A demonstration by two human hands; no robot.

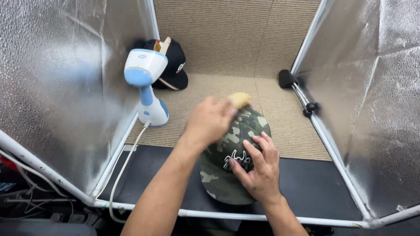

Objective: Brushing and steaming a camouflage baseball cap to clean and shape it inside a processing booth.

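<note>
Your left hand (210, 120) is curled shut around a small tan brush or sponge-like pad (239, 99), pressing it against the top of the green camouflage fabric cap (238, 144); which of the two it is you cannot tell, since only its pale end shows past your fingers. Your right hand (258, 168) lies open and flat, fingers spread over the front panel of the cap beside the black and white embroidered emblem (238, 161), holding nothing but steadying the cap by pressure. The cap sits crown up at the middle of the booth, its brim toward you, half on the beige ribbed mat (280, 126) and half on the black floor strip (315, 183).

Judging by its look, the cap is light and soft in the crown, so it will dent and slide under a push; the brim looks stiffer, and that, or the front panel where your right hand rests, seems the sound place to hold it. The cloth should not be slippery.

The booth itself is the only container here: crinkled silver foil walls (57, 83) on a white tube frame (332, 148), open toward you. Inside it stand a white and blue handheld garment steamer (146, 83) near the left wall, its white cord (124, 166) trailing out toward you, and a black cap (173, 65) well behind it in the far left corner, with black clips (286, 78) along the right rail
</note>
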